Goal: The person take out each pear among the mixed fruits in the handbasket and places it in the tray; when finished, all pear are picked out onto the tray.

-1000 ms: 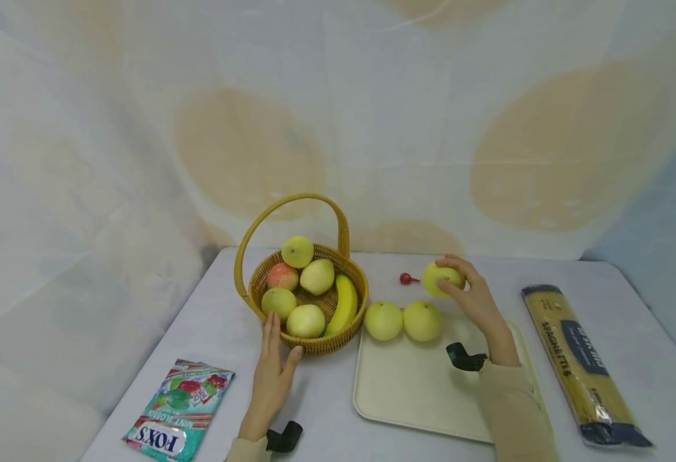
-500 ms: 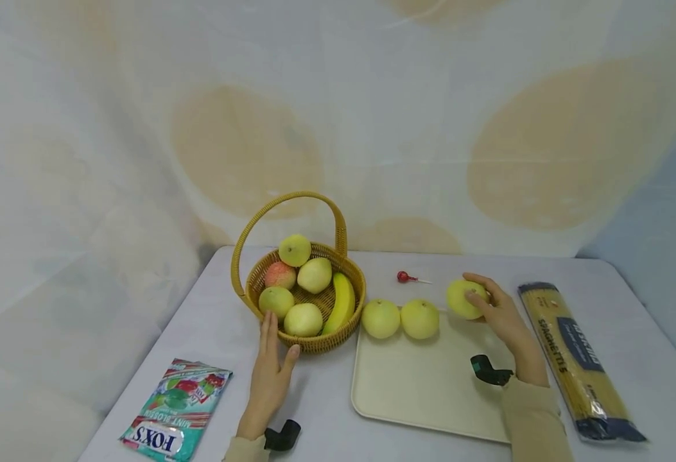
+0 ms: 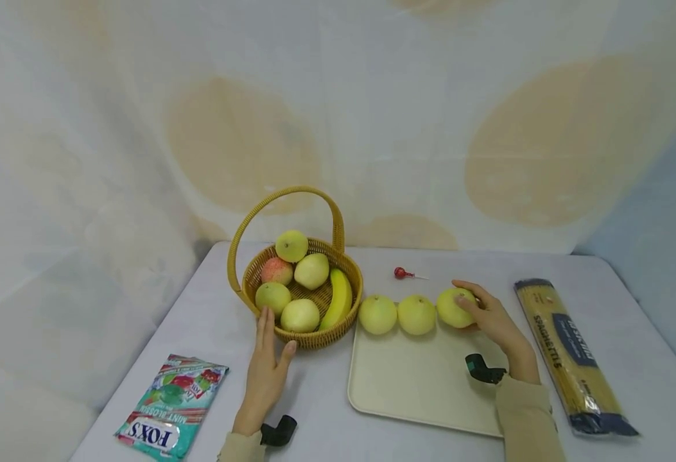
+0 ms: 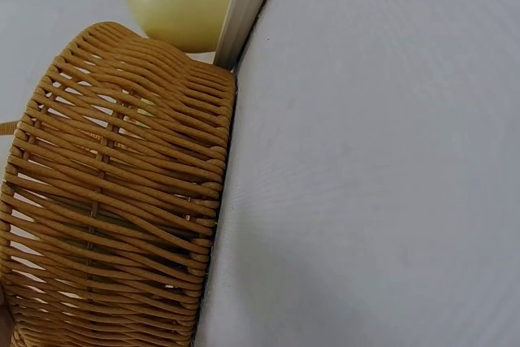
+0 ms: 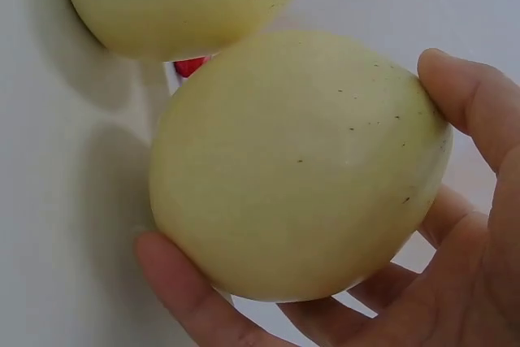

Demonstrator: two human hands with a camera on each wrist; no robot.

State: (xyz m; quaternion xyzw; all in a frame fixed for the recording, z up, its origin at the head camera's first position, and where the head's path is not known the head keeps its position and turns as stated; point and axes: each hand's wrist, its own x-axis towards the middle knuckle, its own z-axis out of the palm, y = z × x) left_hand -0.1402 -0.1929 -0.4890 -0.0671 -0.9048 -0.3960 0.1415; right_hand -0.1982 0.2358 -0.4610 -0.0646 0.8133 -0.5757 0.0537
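My right hand [image 3: 496, 324] grips a round pale yellow-green fruit [image 5: 301, 164], thumb on one side and fingers on the other, at the far edge of the cream tray [image 3: 424, 398]. Two similar fruits, a left one [image 3: 378, 315] and a middle one [image 3: 416, 315], sit in a row beside it along that edge. With straight fingers, my left hand [image 3: 265, 375] touches the near left side of the wicker basket [image 4: 114, 193]. Inside the basket are a banana [image 3: 338, 299], a reddish fruit [image 3: 277, 271] and several pale green fruits [image 3: 300, 316].
Behind the tray lies a red lollipop [image 3: 401, 273]. A spaghetti pack [image 3: 574, 356] stretches along the right side, and a candy bag [image 3: 173, 404] lies at the front left. The basket's tall handle [image 3: 286, 192] arches upward.
My right hand first moved right and nearer with the fruit, uncovering the lollipop stick, then brought it slightly left and down into the row. My left hand stays at the basket.
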